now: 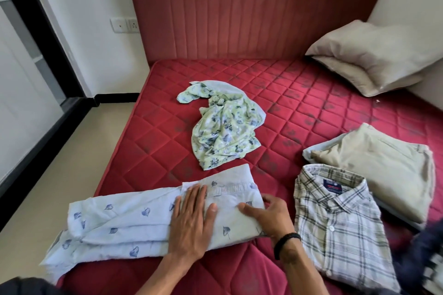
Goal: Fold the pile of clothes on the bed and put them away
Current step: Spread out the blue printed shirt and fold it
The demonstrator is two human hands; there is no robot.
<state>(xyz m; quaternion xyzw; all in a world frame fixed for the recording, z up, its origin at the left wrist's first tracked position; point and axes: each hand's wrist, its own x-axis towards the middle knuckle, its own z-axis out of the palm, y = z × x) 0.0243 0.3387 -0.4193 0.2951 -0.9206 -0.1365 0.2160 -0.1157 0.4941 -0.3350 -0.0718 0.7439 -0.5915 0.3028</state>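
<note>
A light blue shirt with a dark leaf print (119, 225) lies lengthwise folded at the near edge of the red mattress (299, 103). My left hand (191, 223) presses flat on its collar end with straight fingers. My right hand (268, 215), with a black wristband, grips the shirt's right edge, thumb on top and fingers around the fold. A crumpled green floral garment (225, 127) lies unfolded in the middle of the bed. To the right lie a folded plaid shirt (340, 230) and, behind it, folded beige trousers (383, 170).
Two beige pillows (374, 60) are stacked at the back right against the red padded headboard (251, 12). A dark garment (424, 261) is blurred at the lower right corner. Tiled floor (72, 151) and a dark-framed glass door run along the bed's left side.
</note>
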